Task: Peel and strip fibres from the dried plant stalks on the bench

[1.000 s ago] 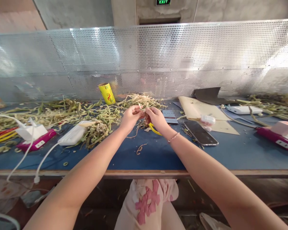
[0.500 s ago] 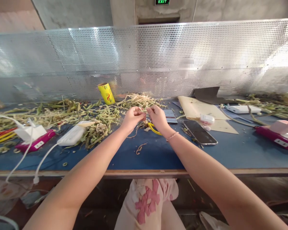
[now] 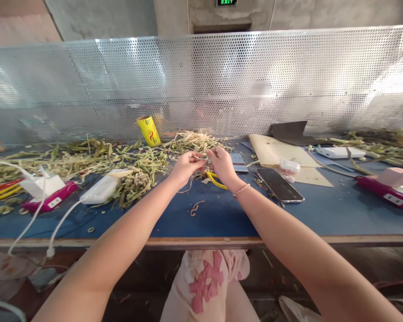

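My left hand (image 3: 189, 166) and my right hand (image 3: 220, 162) meet above the middle of the table, fingertips almost touching. Both are closed in a pinch on a thin pale strand (image 3: 200, 157) that looks like dried plant; the fingers cover most of it. Just below my right hand lies a tool with curved yellow handles (image 3: 217, 181), its head hidden. A heap of dried leaves and stems (image 3: 137, 172) spreads left of my left hand. Behind my fingers sits a paler pile of shredded plant (image 3: 196, 141). A thin brown curl (image 3: 195, 208) lies nearer the table edge.
A yellow cardboard tube (image 3: 149, 131) stands behind the heap. White chargers (image 3: 102, 190) and purple power strips (image 3: 50, 197) with cables lie at the left and right. Right of my hands are a grey-blue card (image 3: 239, 163), a phone (image 3: 280, 185) and beige paper (image 3: 278, 150). A perforated metal screen (image 3: 174, 80) closes the back.
My hands stay in nearly the same place, with the fingers shifting slightly on the strand. The strand shows less between the fingertips now. Everything else lies as before.
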`<state>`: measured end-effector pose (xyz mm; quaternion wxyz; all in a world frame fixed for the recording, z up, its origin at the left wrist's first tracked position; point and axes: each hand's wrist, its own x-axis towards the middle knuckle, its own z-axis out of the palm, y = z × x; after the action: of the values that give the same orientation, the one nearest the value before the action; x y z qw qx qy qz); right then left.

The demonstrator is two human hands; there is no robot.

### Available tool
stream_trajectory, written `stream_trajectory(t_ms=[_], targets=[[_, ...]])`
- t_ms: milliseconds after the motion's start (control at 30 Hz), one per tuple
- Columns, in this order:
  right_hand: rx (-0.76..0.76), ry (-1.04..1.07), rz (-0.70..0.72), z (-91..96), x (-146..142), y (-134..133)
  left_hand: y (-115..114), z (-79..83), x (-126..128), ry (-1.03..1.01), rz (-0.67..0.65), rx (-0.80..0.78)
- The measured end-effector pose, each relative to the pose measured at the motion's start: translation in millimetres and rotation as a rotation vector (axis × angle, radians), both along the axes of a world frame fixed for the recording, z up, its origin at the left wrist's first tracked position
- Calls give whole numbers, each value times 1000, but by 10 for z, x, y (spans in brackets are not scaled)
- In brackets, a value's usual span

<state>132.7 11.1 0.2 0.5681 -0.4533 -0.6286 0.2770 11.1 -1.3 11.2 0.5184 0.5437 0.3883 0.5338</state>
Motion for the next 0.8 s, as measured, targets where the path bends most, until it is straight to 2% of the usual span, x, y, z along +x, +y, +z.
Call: stream_trajectory(t_ms=[133,267,333,533,667,800], targets=[[70,-32,-5,-43,-17,8,35,-38,-11,-132,-33,-95],[150,-96,-50,-58,-42,4,45,-79,16,-158,-34,-161],[178,-114,-66,-51,-50,-8,36,-92,43,-122,6,-105],[199,-151,-64,-35,-70,-53,1,-84,69,134,233,139],[214,-161,-48,-49,-96,-68,9,-97,46,261,294,293],[195,-105,-49,-55,-116,-60,38,-122,31,254,271,359]])
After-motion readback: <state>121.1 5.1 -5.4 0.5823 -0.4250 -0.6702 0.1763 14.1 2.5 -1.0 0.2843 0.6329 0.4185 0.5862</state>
